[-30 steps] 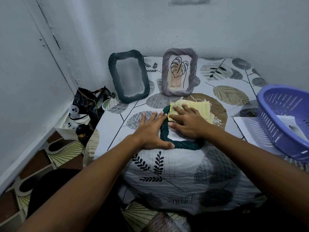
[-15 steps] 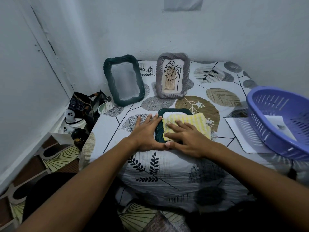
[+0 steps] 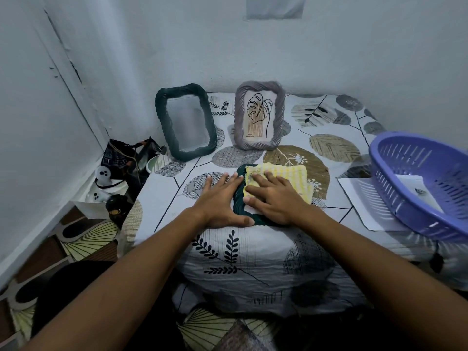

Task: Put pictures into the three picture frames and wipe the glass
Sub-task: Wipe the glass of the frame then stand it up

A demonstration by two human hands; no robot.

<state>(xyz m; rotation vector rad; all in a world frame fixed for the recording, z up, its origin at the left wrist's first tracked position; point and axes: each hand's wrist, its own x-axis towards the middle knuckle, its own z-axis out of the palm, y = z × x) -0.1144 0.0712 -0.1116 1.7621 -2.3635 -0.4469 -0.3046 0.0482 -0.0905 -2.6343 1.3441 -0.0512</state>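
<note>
A dark green picture frame [image 3: 239, 198] lies flat on the leaf-patterned table cover, mostly hidden under a yellow cloth [image 3: 286, 176]. My right hand [image 3: 272, 198] presses flat on the cloth over the frame's glass. My left hand [image 3: 220, 201] rests flat beside the frame's left edge, thumb along its near rim. A second dark green frame [image 3: 186, 125] stands upright at the back left with nothing clear showing behind its glass. A grey frame [image 3: 258, 115] with a leaf drawing stands upright to its right.
A purple plastic basket [image 3: 425, 183] holding a paper sits at the right, over a white sheet [image 3: 359, 201]. The table [image 3: 253, 249] stands in a wall corner. A dark bag and small items [image 3: 119, 171] lie on the floor at the left.
My right hand slid the yellow cloth over the flat frame, toward me and then away again. My left hand stayed at the frame's left edge.
</note>
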